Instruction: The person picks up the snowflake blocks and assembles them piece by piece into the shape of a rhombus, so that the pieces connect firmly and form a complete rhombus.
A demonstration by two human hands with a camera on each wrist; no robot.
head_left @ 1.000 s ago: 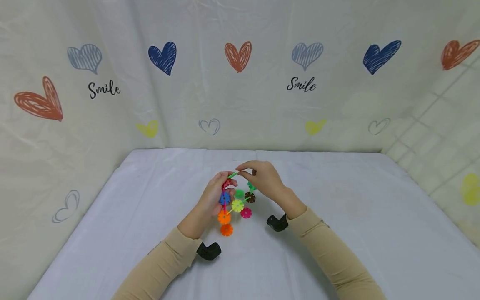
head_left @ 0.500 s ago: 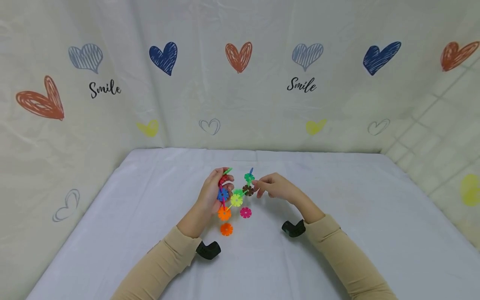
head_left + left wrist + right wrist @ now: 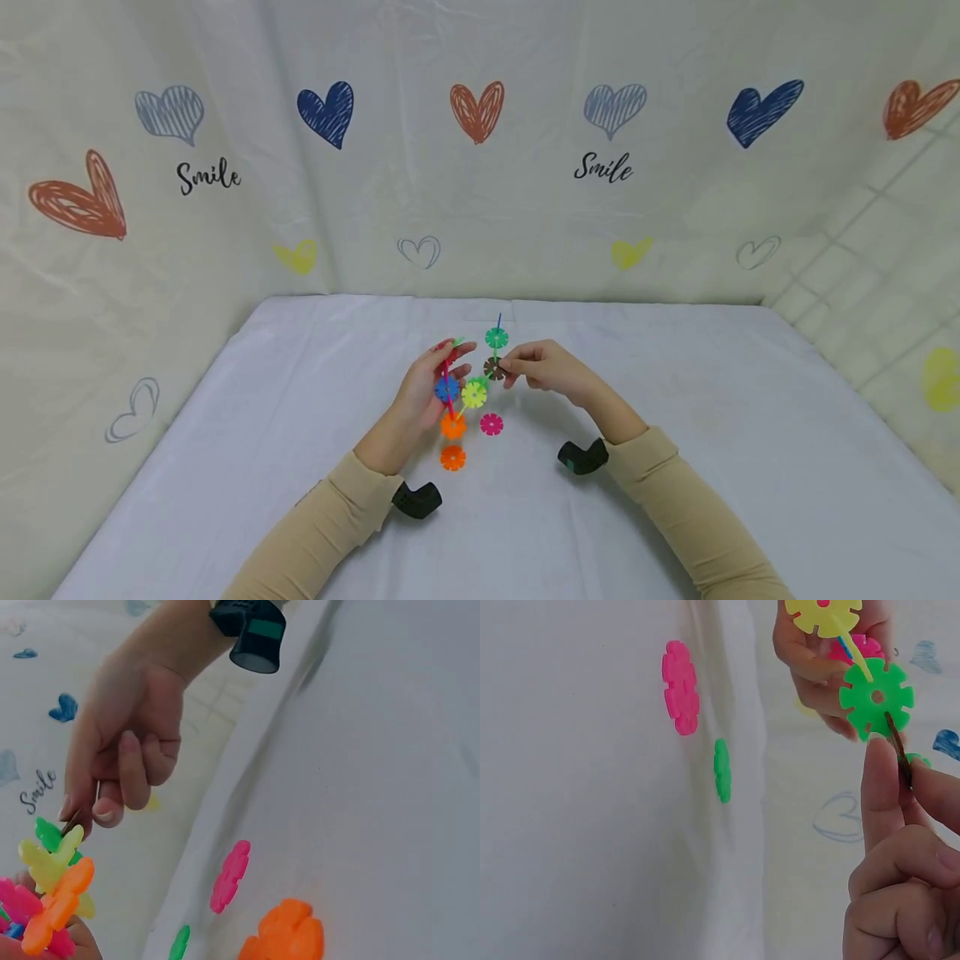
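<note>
Since half a second ago, the right hand has come onto the brown disc, and the teal disc stands farther from the person; nearest, tan sleeves reach over the white tablecloth, a black wrist device by the left cuff, another black device by the right; next, a loose orange disc lies on the cloth, with a loose pink disc beyond it; the wrist views also show a loose green disc near the pink one; beyond, the left hand holds up the chain of slotted flower discs, fingers curled round its red and blue part; the right thumb and fingertips pinch the brown disc narrowly, edge-on in the chain's green disc; teal sits at the chain's far end with a blue piece; farthest hangs a pale curtain printed with hearts and "Smile"
</note>
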